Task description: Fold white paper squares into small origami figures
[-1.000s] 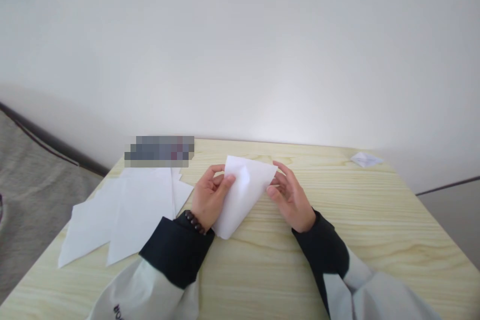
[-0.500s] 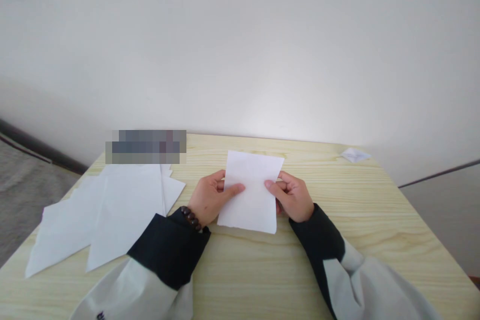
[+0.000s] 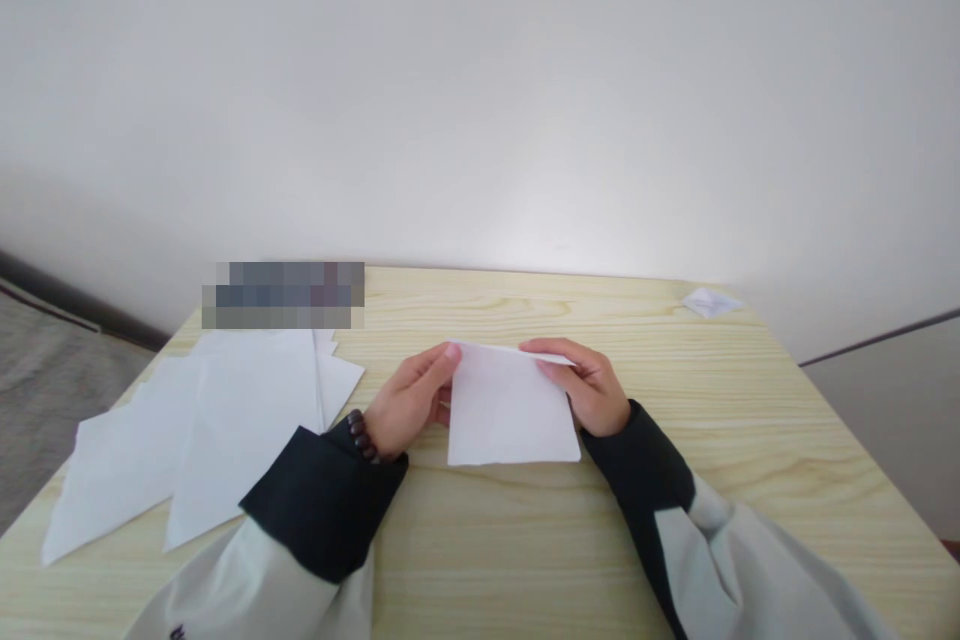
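hands at table by wall

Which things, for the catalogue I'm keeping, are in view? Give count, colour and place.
table: one, pale wood, lower view
held sheet: one, white, centre, over table
loose sheets: several overlapping, white, table's left
folded paper: one, white, table's far right corner
pixelated patch: one, greyish, table's far left
wall: one, white, behind table
fabric: one, grey, beyond table's left
bracelet: one, dark brown, left wrist
sleeves: two, light grey with black cuffs, both arms
left hand: one, bare, held sheet's upper left
right hand: one, bare, held sheet's upper right
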Action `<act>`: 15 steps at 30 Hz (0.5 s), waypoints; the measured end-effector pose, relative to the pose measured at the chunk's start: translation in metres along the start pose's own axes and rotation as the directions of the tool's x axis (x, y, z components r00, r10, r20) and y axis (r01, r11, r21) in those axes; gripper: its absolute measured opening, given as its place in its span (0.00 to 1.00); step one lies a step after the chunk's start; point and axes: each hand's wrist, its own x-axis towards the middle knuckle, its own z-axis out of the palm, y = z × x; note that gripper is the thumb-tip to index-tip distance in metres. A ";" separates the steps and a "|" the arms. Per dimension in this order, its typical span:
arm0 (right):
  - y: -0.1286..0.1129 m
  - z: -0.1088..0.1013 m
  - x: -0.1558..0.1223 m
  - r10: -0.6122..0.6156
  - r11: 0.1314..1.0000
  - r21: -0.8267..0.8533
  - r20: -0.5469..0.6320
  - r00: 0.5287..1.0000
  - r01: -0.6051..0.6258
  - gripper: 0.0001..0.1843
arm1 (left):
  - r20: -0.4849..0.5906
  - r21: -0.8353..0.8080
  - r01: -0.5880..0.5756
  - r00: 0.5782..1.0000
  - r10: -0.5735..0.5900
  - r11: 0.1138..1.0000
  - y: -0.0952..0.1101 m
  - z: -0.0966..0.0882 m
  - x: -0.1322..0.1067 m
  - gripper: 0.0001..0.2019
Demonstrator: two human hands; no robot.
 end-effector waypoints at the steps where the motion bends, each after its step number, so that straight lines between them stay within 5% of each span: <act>1: -0.001 0.000 0.000 -0.037 0.999 -0.014 0.012 0.999 0.037 0.13 | 0.025 -0.070 0.038 0.999 -0.036 0.997 0.001 0.000 -0.001 0.29; 4: -0.002 0.000 0.000 -0.090 0.994 -0.062 0.058 0.994 0.093 0.16 | 0.064 -0.179 0.057 0.997 -0.046 0.982 0.006 0.001 -0.003 0.34; 9: 0.000 0.000 -0.001 -0.124 0.990 -0.054 0.101 0.987 0.130 0.19 | -0.004 -0.024 -0.018 1.000 0.018 1.000 0.002 0.001 -0.002 0.24; 15: 0.000 0.007 -0.003 0.058 0.997 -0.057 -0.026 0.998 -0.059 0.23 | 0.049 0.077 -0.152 0.988 0.149 0.985 -0.006 -0.002 0.003 0.24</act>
